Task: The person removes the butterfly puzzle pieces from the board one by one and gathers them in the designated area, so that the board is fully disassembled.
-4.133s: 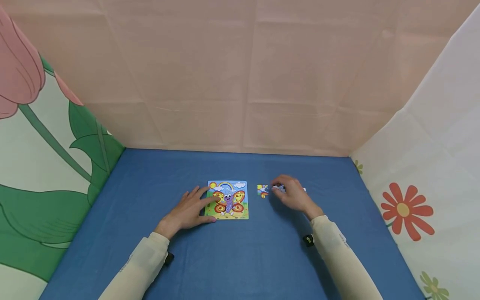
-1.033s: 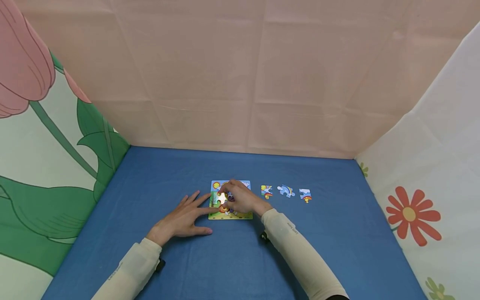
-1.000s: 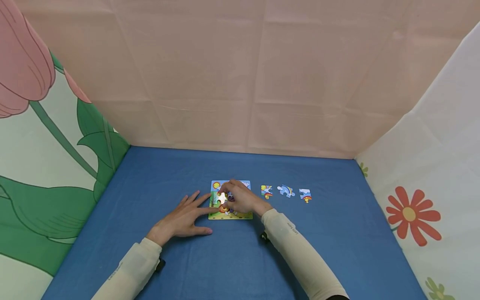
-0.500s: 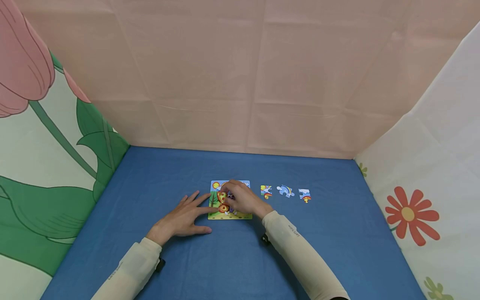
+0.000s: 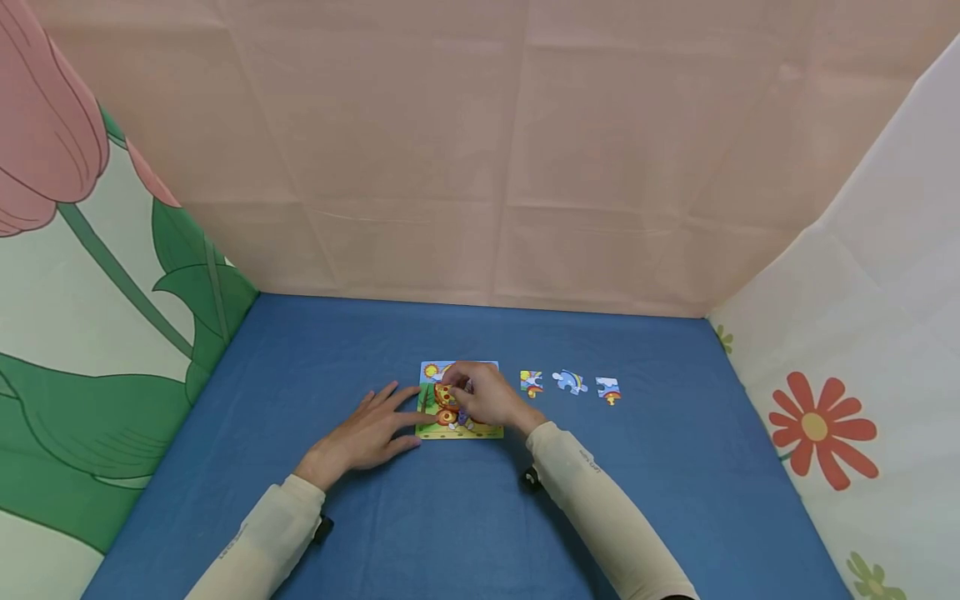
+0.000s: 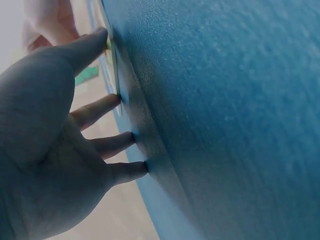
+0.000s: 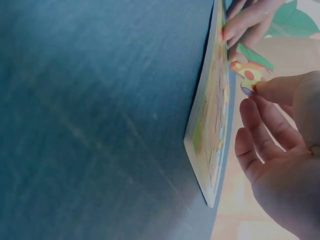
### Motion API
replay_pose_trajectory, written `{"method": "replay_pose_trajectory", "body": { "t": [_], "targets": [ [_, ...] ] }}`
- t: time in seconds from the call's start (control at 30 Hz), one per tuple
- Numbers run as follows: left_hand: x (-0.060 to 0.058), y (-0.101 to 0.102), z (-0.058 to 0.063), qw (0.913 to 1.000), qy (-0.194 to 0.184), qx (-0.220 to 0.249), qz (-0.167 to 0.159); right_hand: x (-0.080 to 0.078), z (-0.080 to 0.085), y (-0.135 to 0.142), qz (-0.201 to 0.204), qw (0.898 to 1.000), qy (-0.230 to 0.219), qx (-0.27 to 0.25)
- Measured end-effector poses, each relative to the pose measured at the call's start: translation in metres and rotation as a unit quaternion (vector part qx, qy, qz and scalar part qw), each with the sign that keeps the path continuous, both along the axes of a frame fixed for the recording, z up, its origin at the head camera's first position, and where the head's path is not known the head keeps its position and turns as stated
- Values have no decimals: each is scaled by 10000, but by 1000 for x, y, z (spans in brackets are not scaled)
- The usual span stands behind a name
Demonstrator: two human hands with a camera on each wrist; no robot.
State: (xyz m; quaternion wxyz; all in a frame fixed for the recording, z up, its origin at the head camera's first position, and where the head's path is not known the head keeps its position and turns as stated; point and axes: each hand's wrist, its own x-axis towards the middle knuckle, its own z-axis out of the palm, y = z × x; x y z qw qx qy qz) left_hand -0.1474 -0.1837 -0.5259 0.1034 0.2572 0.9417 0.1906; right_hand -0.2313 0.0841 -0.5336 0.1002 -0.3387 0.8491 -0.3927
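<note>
Puzzle piece point(image 7: 251, 74) pinched in right hand point(image 5: 492, 397), above board point(image 5: 480, 432)

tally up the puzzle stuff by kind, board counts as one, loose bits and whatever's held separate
Puzzle board: 1
Loose pieces on the blue cloth: 3
Held piece, in the right hand: 1
Total: 5

The puzzle board point(image 5: 480, 433) looks wooden, the tabletop point(image 5: 442, 517) matt (finely grained).

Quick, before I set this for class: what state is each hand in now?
Left hand: open, touching the board.
Right hand: holding a piece.
</note>
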Motion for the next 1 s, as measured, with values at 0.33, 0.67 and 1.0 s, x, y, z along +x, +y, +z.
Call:
{"method": "replay_pose_trajectory", "body": {
  "t": [0.33, 0.67, 1.0],
  "targets": [
    [-1, 3, 0, 9998, 196, -23, 22, 2, 8, 13, -186, 9995, 20, -245],
    [-2, 4, -3, 9994, 353, -55, 5, 10, 15, 45, -638, 9975, 203, -234],
    [-2, 5, -5, 9993, 357, -103, 39, 17, 21, 100, -1117, 9934, 133, -225]
  ]
}}
